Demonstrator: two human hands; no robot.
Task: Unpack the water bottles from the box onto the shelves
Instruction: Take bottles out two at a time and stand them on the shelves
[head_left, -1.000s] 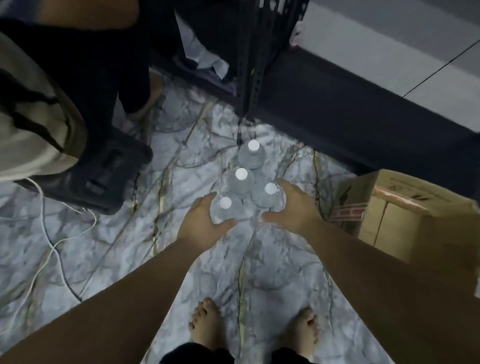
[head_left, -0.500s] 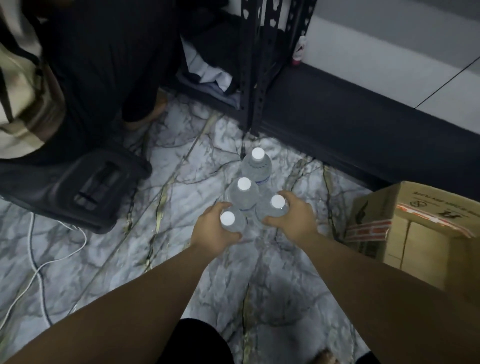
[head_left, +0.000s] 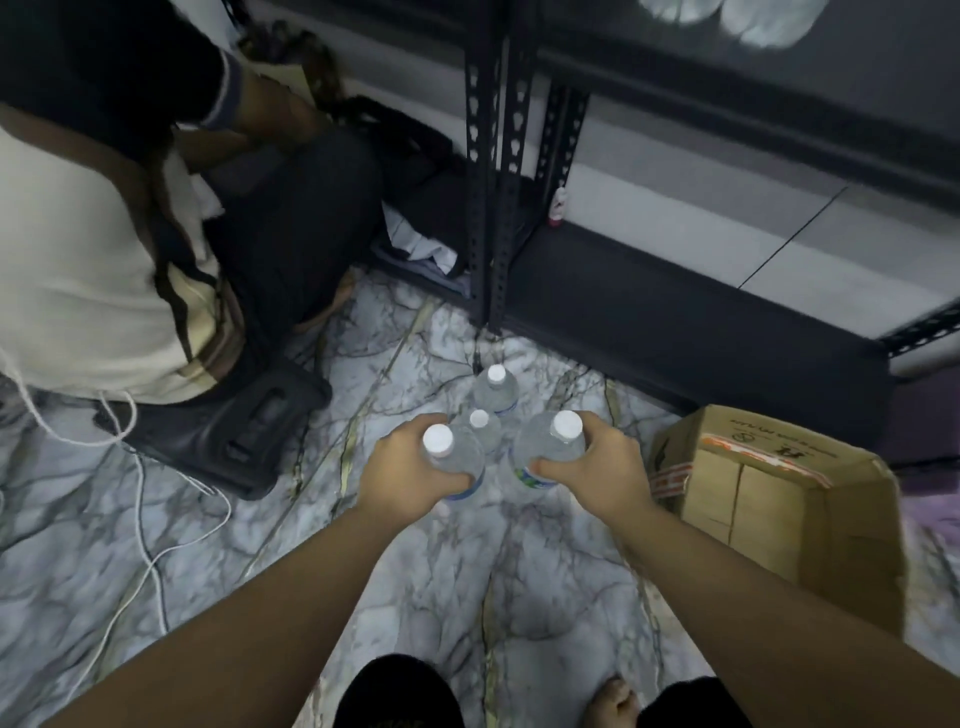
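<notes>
I see a seated person (head_left: 104, 249) far left. My left hand (head_left: 410, 475) grips one bottle (head_left: 454, 457); my right hand (head_left: 597, 467) grips another (head_left: 545, 447). Two more bottles (head_left: 496, 389) stand just beyond on the floor (head_left: 363, 571), the box (head_left: 779, 509) at right.

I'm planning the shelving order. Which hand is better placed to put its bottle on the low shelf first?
Probably the right hand: its bottle is nearer the low black shelf ahead and to the right. The left hand holds its bottle farther away.
</notes>
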